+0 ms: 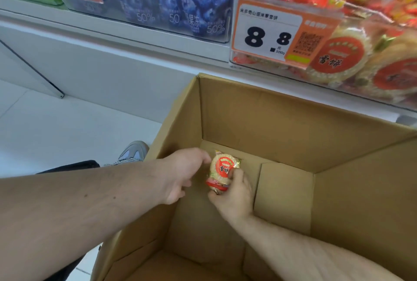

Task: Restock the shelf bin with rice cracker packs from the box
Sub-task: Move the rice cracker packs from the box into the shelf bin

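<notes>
The cardboard box stands open at the top, its tall walls hemming both forearms. An upright inner flap blocks the right side. The shelf bin overhangs the far wall.

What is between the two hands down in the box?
In the head view, one rice cracker pack lies between the left hand and the right hand, inside the cardboard box. The right hand's fingers pinch it.

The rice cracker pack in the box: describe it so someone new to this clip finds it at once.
Start at the open cardboard box below the shelf bin of matching packs. Deep inside it, both hands meet at a round rice cracker pack. Its red circular label makes it the only colourful item in the box.
</notes>
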